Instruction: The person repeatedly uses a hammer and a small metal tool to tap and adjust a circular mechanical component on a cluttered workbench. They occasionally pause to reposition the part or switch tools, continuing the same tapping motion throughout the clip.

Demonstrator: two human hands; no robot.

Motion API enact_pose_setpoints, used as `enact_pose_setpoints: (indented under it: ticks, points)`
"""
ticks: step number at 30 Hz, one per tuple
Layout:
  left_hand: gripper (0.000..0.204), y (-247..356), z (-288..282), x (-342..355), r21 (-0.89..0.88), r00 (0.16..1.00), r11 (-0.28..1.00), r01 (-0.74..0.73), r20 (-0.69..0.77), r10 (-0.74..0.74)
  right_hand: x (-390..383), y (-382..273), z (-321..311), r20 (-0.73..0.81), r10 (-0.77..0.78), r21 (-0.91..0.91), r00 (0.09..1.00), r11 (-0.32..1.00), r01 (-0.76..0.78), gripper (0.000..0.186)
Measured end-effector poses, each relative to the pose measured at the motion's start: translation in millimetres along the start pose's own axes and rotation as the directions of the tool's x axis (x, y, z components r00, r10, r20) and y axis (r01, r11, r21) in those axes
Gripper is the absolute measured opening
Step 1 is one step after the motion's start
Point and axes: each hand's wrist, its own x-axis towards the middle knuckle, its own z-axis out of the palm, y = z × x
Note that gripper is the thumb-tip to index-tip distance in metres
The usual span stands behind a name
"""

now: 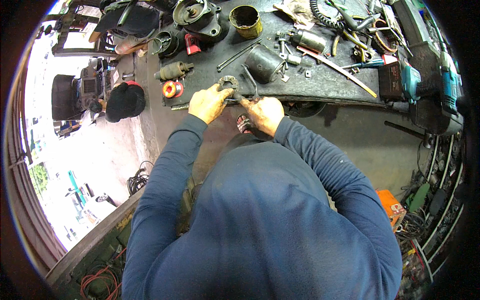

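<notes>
The left hand (207, 103) hid part of a metal ring (228, 80); the right hand (266, 114) covered the near end of a dark bar-like tool (250, 79). Beyond the fingers, the upper edge cut off a coiled cord (320, 18); below them, a sandalled foot (244, 124) was partly hidden.

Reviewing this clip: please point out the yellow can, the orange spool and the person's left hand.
Yellow can (248, 31): head view, on its outer wall.
Orange spool (171, 89): head view, middle of its round face.
Left hand (208, 103): head view, back of hand.
</notes>
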Motion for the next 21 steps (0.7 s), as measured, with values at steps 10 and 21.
enact_pose_setpoints:
  ticks: [10,21]
  points:
    - [0.039,-6,-2,13,0.095,0.992,0.992,-0.081,0.106,0.070,6,-3,-7,0.106,0.064,-0.059,0.992,0.997,-0.058,0.062]
    - [0.032,16,23,-5,-0.124,0.960,0.977,0.173,-0.200,-0.195,3,-13,2,-0.015,0.072,-0.043,0.997,0.996,-0.073,0.063]
